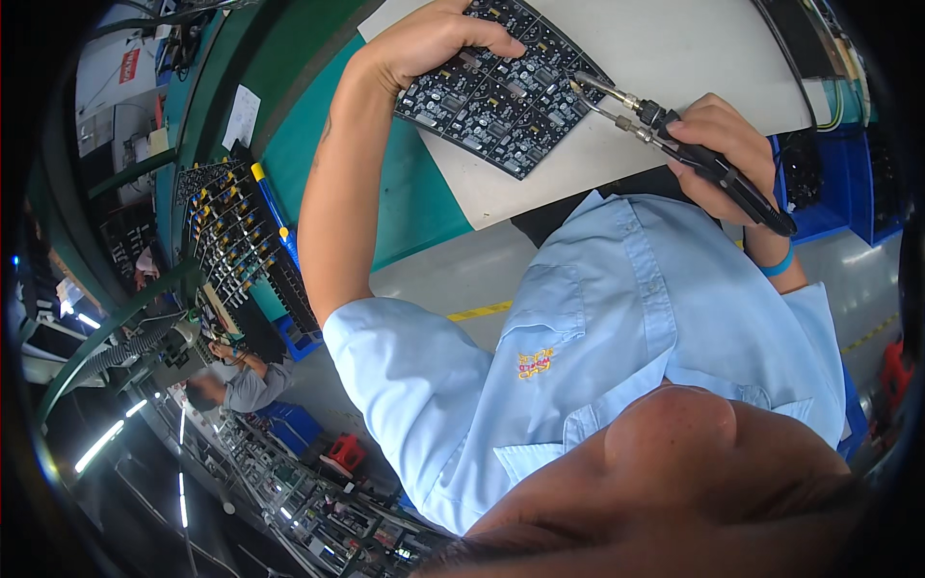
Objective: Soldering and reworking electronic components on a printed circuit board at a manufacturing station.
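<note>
Holding: left hand [438,40], one board [501,104]; right hand [734,140], one two-pronged tool [711,166].

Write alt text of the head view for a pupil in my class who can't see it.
The right hand holds a black-handled, two-pronged tool with its tips over a black circuit board, which the left hand holds over a pale sheet. The person wears a light-blue shirt; a co-worker appears at left.

Twin-tipped tool [696,160] over circuit board [503,94]
</note>
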